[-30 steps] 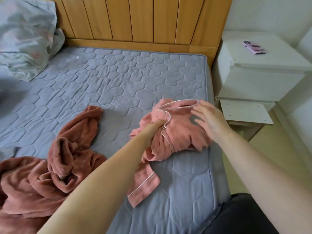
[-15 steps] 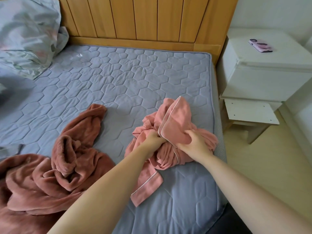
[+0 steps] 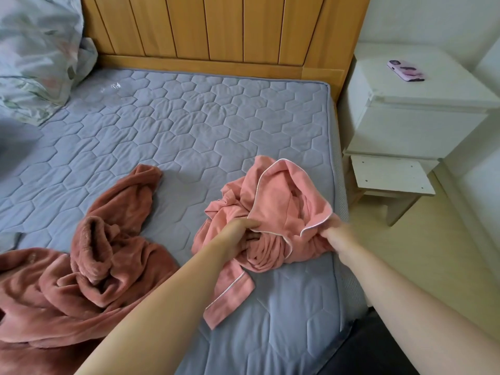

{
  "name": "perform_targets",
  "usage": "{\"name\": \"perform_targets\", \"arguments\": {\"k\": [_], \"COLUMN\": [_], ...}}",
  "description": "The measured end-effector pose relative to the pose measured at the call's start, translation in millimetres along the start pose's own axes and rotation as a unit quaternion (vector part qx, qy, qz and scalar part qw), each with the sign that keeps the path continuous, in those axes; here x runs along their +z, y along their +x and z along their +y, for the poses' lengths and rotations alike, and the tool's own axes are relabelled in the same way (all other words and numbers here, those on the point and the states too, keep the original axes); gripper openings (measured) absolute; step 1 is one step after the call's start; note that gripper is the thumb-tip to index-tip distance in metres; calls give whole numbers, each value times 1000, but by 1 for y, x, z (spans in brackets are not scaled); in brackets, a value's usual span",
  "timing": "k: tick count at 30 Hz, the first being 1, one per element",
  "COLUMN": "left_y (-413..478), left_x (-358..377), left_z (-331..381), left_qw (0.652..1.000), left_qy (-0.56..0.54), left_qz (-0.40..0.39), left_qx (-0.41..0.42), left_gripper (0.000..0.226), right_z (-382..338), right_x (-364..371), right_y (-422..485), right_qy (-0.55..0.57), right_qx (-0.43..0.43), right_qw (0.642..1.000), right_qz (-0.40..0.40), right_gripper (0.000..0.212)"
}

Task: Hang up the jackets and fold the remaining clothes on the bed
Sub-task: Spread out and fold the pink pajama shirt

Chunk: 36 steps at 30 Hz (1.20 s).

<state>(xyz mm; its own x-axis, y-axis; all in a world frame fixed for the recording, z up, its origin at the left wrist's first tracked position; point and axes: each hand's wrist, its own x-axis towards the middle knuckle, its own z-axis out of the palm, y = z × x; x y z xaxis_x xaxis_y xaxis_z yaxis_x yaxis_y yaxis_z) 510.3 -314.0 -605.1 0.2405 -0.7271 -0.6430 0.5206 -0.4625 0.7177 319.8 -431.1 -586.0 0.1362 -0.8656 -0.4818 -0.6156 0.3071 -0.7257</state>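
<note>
A crumpled pink garment (image 3: 281,209) with thin white piping lies near the right edge of the grey quilted mattress (image 3: 189,131). My left hand (image 3: 240,232) grips a bunch of its fabric at the middle. My right hand (image 3: 336,235) holds the piped edge at its right side, stretching a flap between the two hands. One piped cuff (image 3: 230,296) trails toward me. A larger rust-brown fleece garment (image 3: 89,255) lies in a heap at the lower left of the bed.
A wooden headboard (image 3: 221,25) backs the bed. A floral pillow (image 3: 35,55) sits at the far left. Right of the bed stands a white nightstand (image 3: 416,112) with a pink phone (image 3: 405,70) on top, and a small white stool (image 3: 392,180) below it.
My right hand moved from the garment's middle out to its right edge, pulling the piped flap wider. My left hand kept its grip in place.
</note>
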Motion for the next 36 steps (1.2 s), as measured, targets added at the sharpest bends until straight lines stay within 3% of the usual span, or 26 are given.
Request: {"name": "perform_targets", "arguments": {"k": [4,6,9,11,13,15,17,21,24,28,30,36], "left_y": [2,3,9,10,10,1,-1,-11,-10,-9,-9,-4], "left_x": [6,10,14,18,21,28,31,37,37,28,24,18], "left_z": [5,12,22,27,30,32,30,26,22,21,20,13], "left_qw": [993,987,979,976,981,992,994,995,995,985,982,965], "left_qy": [104,115,75,67,53,-1,-41,-31,-54,-160,-187,-262], "left_qz": [57,87,146,159,128,37,-47,-76,-51,-36,-24,-12], "left_qx": [26,70,123,131,133,117,87,63,69,46,20,-6], "left_gripper": [9,16,30,26,15,14,38,16,15,17,19,27], "right_z": [-16,-32,-45,-48,-51,-56,-60,-55,-43,-25,-16,-8], "right_x": [-3,-1,12,17,20,21,17,1,-15,-30,-32,-19], "right_y": [-13,-22,-21,-19,-20,-21,-21,-14,-10,-21,-22,-15], "right_qy": [65,82,27,2,34,57,41,-32,37,142,236,472], "right_qx": [-104,-143,-76,-39,-49,-60,-44,13,86,182,168,169], "right_qw": [986,979,994,998,996,993,994,997,995,968,947,854], "right_qz": [112,116,68,50,68,83,91,64,35,-96,-138,-140], "right_gripper": [26,37,72,72,58,48,46,39,32,19,27,35]}}
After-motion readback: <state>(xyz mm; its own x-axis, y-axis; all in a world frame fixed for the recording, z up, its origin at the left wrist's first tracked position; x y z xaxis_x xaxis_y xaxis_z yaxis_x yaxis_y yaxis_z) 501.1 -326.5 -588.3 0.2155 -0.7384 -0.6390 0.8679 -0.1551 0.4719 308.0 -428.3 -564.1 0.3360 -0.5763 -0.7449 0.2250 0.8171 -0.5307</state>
